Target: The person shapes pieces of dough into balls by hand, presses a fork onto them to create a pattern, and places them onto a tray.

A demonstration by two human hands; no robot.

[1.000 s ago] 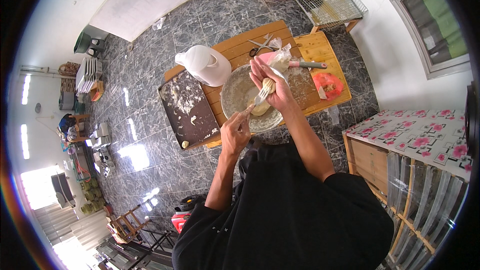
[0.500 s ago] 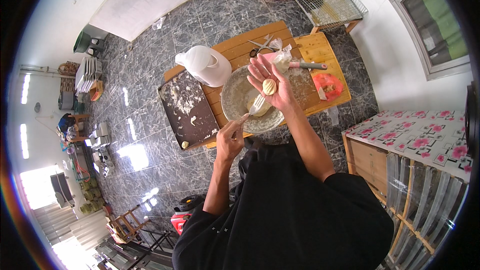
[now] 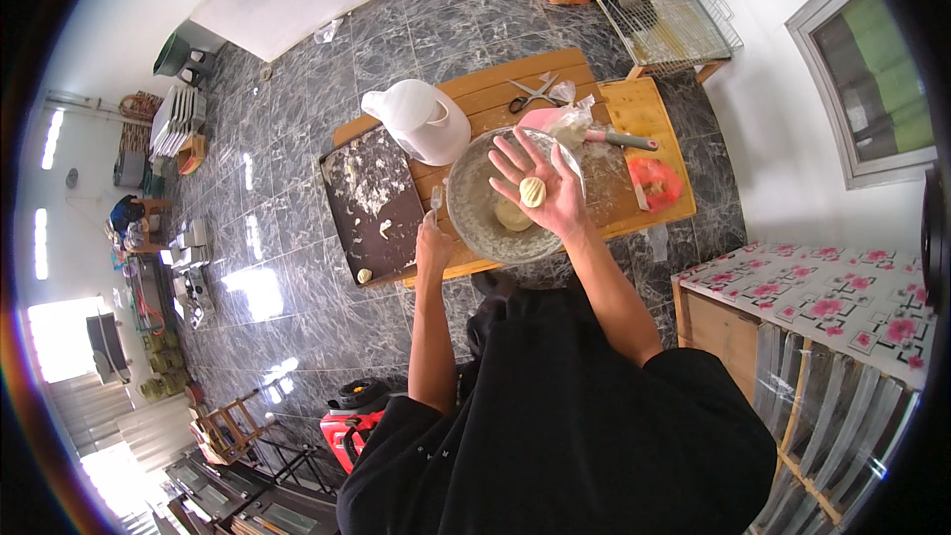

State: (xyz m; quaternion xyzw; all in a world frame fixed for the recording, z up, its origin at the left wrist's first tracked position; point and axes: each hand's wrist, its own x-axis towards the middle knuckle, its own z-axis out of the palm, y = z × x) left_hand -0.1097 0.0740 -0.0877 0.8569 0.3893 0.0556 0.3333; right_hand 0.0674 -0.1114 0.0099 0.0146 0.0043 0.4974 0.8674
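My right hand is palm up with fingers spread over a floury metal bowl; a ridged, pale dough piece rests on the palm. Left of the bowl, my left hand is closed on a fork, its tines upward. A larger dough lump lies in the bowl, partly behind my right hand. Beside my left hand is a dark tray with scattered white bits and a small shaped piece at its near corner.
The wooden table also bears a white jug, scissors, a pink-and-grey utensil, crumpled plastic and a red bag. A wire rack stands behind. A flowered-top cabinet is at right, a red machine below left.
My left hand has drawn the fork away from the dough piece, up and leftward to beside the tray. My right hand's fingers have spread, exposing the ridged piece on the palm.
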